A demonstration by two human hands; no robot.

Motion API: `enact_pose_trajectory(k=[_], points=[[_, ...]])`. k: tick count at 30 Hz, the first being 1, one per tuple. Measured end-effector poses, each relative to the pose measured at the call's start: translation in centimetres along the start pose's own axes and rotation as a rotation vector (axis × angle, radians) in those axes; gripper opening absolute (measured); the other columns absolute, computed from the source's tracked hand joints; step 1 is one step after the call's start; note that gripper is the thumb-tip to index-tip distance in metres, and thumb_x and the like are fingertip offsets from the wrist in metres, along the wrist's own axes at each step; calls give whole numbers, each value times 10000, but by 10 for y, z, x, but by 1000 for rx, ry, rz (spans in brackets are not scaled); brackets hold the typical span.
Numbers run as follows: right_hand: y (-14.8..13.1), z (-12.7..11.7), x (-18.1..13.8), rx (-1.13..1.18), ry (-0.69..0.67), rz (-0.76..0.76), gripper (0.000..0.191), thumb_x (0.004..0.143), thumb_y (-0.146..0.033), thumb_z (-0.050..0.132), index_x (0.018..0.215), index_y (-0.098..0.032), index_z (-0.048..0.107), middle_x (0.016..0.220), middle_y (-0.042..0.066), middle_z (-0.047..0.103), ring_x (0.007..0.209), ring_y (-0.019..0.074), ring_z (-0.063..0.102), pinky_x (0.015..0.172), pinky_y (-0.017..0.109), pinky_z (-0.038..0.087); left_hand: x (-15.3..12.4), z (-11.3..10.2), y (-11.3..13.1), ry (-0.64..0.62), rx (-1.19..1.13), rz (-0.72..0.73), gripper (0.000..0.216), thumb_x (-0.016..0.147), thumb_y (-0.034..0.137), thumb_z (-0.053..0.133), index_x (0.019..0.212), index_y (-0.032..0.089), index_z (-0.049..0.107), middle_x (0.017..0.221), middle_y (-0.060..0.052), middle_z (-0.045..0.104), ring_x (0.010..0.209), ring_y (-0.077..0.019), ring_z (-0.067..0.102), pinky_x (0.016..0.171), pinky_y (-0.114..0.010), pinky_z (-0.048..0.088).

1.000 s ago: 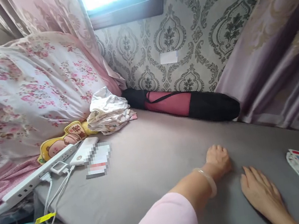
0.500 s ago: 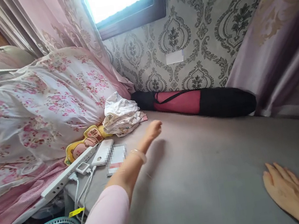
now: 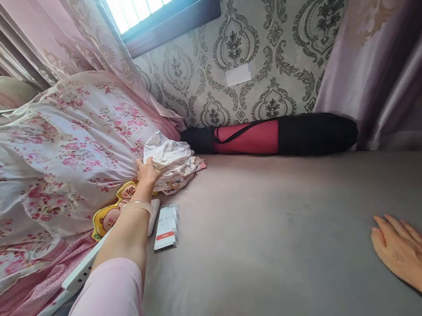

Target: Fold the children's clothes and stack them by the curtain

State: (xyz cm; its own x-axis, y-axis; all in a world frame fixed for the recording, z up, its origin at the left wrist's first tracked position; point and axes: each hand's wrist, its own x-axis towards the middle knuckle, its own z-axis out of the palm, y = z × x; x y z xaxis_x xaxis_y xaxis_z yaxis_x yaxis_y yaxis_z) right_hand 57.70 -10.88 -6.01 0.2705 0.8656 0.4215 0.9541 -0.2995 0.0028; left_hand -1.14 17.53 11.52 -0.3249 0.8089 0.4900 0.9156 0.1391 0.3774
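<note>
White crumpled cloth pile touches left hand, fingers' grip unclear; right hand flat, released. Careless tug could scatter the pile.

Bed sheet: grey cloth, matt; a short, velvety nap is seen.
Cloth bundle: white cloth, matt, crumpled and creased.
Quilt: flower-printed cloth, matt, softly wrinkled.
Phone: smooth, glossy screen.
Roll bag: black and pink cloth, matt.
Curtain: mauve cloth; a satin sheen is shown.
Wallpaper: patterned paper, matt.
Window frame: dark wood, slightly glossy.
Bangle: smooth, translucent, glossy.
</note>
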Motion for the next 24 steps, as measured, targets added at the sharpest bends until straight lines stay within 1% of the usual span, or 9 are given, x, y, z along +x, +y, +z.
enact_pose_trajectory(k=[2,4,6,10,13,15,17,20,24], points=[[-1,-1,-1,-15,-9,13,654,912,-348,181,1241,10,618,1295,248,600,1217,402,536,1001,542,419,7,0,-1,-6,-48,-16,419,663,117,592,1070,129,692,1249,-182,555,1023,-326,614,895,-425,485],[-3,-1,-1,-26,-14,24,662,926,-350,160,1254,8,610,1308,238,594,1235,385,523,1012,529,413,13,-3,4,15,-91,10,325,699,126,548,974,115,720,1098,-159,651,1017,-305,626,920,-389,478],[-4,-2,-1,-35,-20,35,676,938,-357,137,1266,7,602,1322,228,587,1245,372,518,1020,513,409,20,-7,16,39,-131,57,311,743,145,515,968,118,728,991,-130,704,1019,-286,632,944,-367,463],[-4,-1,0,-57,-49,64,671,948,-346,122,1283,-6,593,1338,206,583,1247,352,523,1027,489,403,29,-19,54,152,-369,248,323,803,204,506,1029,124,723,968,-96,732,932,-227,661,893,-323,479],[-3,0,0,-64,-61,68,638,951,-330,149,1279,-18,599,1335,196,589,1251,346,519,1027,484,405,26,-29,90,235,-543,404,276,801,204,525,985,134,718,937,-76,719,869,-175,643,846,-281,482],[-3,-1,-1,-66,-53,60,615,955,-320,169,1280,-26,600,1340,193,586,1253,342,515,1030,484,404,16,-36,114,268,-603,477,225,798,207,547,943,152,711,918,-57,698,838,-152,619,814,-260,479],[-4,-2,-1,-68,-45,45,595,959,-312,183,1280,-33,599,1348,194,579,1254,333,515,1037,477,399,1,-42,136,270,-650,532,188,798,212,565,918,163,701,901,-39,677,814,-143,598,792,-255,475],[-7,-5,-3,-59,-55,46,584,963,-307,192,1277,-34,601,1347,200,577,1246,331,522,1038,474,395,-30,-48,162,204,-704,597,173,822,237,561,916,165,687,895,-29,657,809,-141,582,779,-255,470],[-8,-8,-2,-21,-76,78,565,956,-283,212,1283,-30,596,1360,211,567,1266,339,503,1043,499,388,-77,-48,188,101,-805,656,182,845,288,561,909,163,677,870,-24,643,774,-132,568,719,-241,456]])
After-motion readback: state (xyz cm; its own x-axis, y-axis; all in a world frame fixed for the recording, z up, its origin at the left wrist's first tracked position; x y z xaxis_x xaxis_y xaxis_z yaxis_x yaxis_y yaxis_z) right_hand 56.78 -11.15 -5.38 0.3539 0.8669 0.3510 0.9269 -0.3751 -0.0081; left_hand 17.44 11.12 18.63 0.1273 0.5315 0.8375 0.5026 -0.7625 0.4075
